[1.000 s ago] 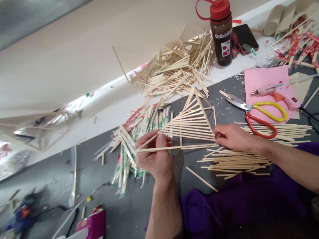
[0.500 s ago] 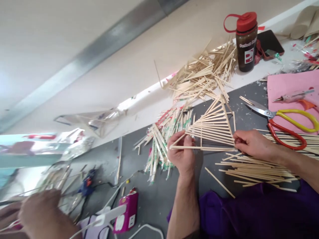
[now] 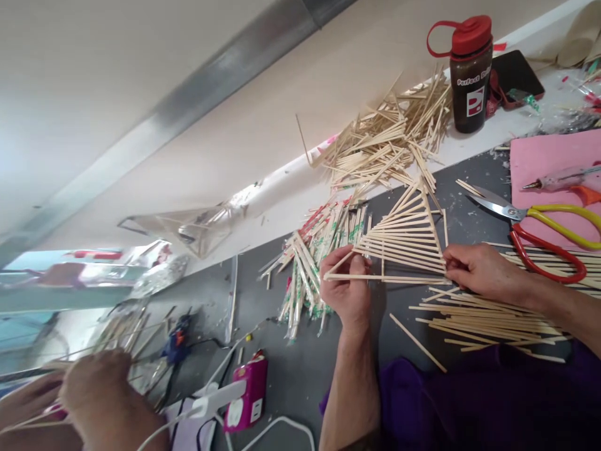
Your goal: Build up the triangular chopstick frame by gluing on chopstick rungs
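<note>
A fan-like frame of thin wooden sticks (image 3: 407,241) is held over the dark table. Its left corner rests in my left hand (image 3: 346,285), whose fingers and thumb are closed round the sticks. At the frame's lower right corner, my right hand (image 3: 469,266) pinches the stick ends. Loose sticks (image 3: 488,322) lie just below my right hand, and a single stick (image 3: 417,342) lies apart to their left. Paper-wrapped sticks (image 3: 305,275) are heaped beside my left hand.
Behind the frame are a large stick pile (image 3: 389,138) and a dark bottle (image 3: 471,88) with a red lid. Scissors (image 3: 521,214) lie by a pink sheet (image 3: 535,156) at right. A magenta box (image 3: 248,394), a blue glue gun (image 3: 178,341) and another person's hand (image 3: 101,388) are at left.
The whole view has shifted slightly, so things appear a little further right. Both my hands keep their hold on the frame. The other person's hand at lower left has moved a little.
</note>
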Available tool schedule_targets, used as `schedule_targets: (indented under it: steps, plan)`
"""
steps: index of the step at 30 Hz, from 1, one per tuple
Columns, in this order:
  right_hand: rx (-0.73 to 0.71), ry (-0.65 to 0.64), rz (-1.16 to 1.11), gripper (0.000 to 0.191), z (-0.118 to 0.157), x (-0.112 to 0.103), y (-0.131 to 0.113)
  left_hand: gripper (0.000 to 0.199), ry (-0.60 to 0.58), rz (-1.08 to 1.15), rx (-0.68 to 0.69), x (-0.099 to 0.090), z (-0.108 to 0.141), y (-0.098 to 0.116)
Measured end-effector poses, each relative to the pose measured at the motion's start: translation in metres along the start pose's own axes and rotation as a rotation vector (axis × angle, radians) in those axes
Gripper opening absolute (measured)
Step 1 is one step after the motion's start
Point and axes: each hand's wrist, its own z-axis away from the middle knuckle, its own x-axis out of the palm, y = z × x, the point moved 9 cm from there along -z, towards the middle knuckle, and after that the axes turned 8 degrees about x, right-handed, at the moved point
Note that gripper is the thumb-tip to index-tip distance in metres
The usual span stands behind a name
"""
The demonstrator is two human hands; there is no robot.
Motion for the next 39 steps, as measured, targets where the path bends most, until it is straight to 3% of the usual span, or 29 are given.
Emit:
schedule_targets:
  steps: [39]
  plan:
    - [-0.095,0.079,0.056,0.009,0.0009,-0.0051,-0.0037,0.014,0.009,-0.008,0.011,0.0036,-0.0015,-0.0031]
